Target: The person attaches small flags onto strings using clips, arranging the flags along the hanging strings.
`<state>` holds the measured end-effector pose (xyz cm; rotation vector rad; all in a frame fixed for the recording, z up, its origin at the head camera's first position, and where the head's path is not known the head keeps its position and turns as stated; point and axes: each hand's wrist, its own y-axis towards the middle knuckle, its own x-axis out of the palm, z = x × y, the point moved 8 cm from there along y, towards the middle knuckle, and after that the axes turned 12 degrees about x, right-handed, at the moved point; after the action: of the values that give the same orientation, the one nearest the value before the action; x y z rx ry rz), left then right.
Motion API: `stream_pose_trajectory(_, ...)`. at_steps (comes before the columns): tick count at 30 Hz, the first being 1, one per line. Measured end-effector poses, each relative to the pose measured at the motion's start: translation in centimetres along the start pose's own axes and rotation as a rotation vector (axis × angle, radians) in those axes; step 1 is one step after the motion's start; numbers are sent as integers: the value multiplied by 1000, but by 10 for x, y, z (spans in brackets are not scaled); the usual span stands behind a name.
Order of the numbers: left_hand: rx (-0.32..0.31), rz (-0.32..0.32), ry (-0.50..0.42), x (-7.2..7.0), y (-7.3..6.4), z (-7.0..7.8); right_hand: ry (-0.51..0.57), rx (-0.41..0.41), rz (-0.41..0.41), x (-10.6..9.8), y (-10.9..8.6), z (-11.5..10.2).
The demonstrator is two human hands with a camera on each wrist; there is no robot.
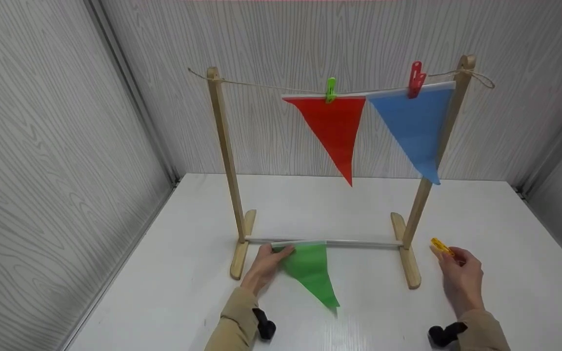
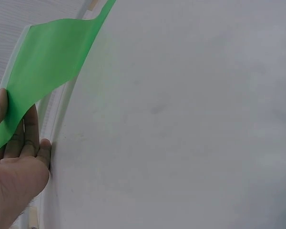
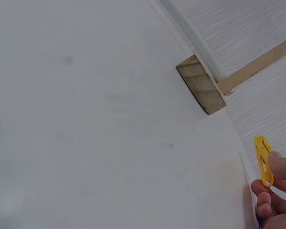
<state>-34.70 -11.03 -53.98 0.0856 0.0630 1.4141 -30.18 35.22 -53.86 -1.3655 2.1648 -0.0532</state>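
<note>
A green pennant flag with a white top edge is pinched at its left corner by my left hand, thumb in front and fingers behind, as the left wrist view shows. My right hand pinches a yellow clothespin to the right of the wooden stand; the right wrist view shows the clothespin between thumb and fingers. Above, a string runs between the two posts. A red pennant hangs there under a green clothespin, beside a blue pennant under a red clothespin.
The stand has a left post, a right post and a low white crossbar. Its feet rest on the white table. Wood-grain panels enclose the back and sides.
</note>
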Motion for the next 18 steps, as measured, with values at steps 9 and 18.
stream_pose_trajectory(9, -17, 6, -15, 0, 0, 0, 78, -19, 34, -1, -2, -7)
stream_pose_trajectory(18, -18, 13, -41, -1, 0, 0, 332, 29, 17, -2, -4, -6)
